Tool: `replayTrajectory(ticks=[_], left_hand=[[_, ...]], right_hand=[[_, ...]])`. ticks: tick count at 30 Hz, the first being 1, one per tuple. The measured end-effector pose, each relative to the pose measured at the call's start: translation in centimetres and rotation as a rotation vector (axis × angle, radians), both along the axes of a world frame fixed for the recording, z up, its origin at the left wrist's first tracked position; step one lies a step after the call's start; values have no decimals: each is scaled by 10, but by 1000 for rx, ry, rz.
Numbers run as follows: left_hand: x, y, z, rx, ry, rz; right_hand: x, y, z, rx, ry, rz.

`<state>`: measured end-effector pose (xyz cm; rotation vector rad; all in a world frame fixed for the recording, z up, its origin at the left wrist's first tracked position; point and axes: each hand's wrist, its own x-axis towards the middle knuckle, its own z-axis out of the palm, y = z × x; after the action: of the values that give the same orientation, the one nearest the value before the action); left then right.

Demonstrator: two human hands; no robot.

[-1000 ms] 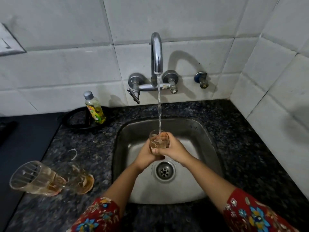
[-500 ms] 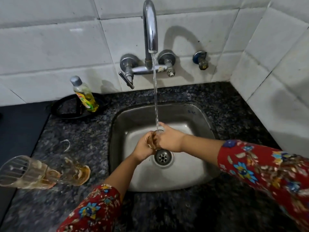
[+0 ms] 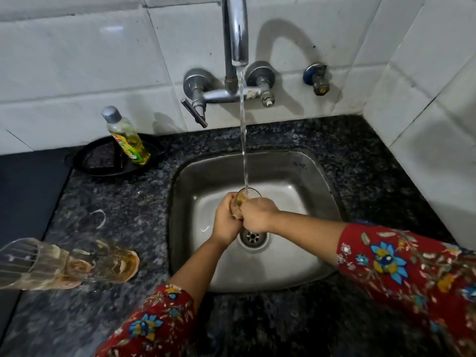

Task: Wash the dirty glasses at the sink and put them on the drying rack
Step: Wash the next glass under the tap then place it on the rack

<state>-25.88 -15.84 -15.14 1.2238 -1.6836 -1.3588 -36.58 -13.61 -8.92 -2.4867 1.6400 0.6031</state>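
Rinsing stage of a glass-washing task, seen from the head camera. A small glass (image 3: 243, 202), tinted amber inside, is held mouth-up over the drain of the steel sink (image 3: 319, 173), directly under the stream of water (image 3: 243, 130) falling from the tap (image 3: 235, 32). The left hand (image 3: 226, 222) curls its fingers round the left wall of the glass; the right hand (image 3: 257, 215) wraps the right side and lower body, so both hands grip it and only the rim shows. Two more dirty glasses (image 3: 64, 264) stand on the granite bench (image 3: 123, 202) left of the sink, close together at the frame edge. A bottle of dish soap (image 3: 127, 137) stands in a black tray (image 3: 87, 163) against the tiled wall. No drying rack is in view. The glass is judged light, rigid and brittle, and slippery when wet; a firm grasp round the mid-body, not the thin rim, seems safest, keeping it apart from the steel walls and the spout.
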Motion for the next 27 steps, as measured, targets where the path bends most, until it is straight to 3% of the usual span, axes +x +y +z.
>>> replayTrajectory(ticks=[2, 5, 7, 8, 10, 16, 17, 19, 23, 25, 26, 27], left_hand=[[4, -3, 3, 40, 46, -50], [13, -13, 10, 108, 26, -288], [9, -11, 16, 92, 2, -259], [6, -8, 16, 39, -30, -189], [2, -4, 13, -36, -41, -83], [10, -11, 20, 104, -31, -353], [9, -12, 18, 84, -26, -329], [5, -10, 11, 5, -28, -229], [13, -11, 12, 40, 16, -260], [16, -12, 17, 73, 15, -319], [16, -11, 19, 71, -12, -314], [14, -9, 20, 46, -47, -295]], right_hand=[[-13, 0, 2, -9, -92, 6], [-43, -10, 15, -7, -250, 107], [-37, -9, 15, -97, -83, 279], [-30, -6, 15, -88, 46, 263], [-15, 0, 6, -5, 62, 198], [-33, -2, 13, -62, -206, 63], [-28, -1, 11, -117, -190, 64], [-13, 6, 5, -26, -62, -46], [-22, 6, 9, 4, -370, -109], [-29, 5, 6, -148, -302, -14], [-25, 7, 2, -144, -209, 6], [-18, 10, 0, -57, -264, -108]])
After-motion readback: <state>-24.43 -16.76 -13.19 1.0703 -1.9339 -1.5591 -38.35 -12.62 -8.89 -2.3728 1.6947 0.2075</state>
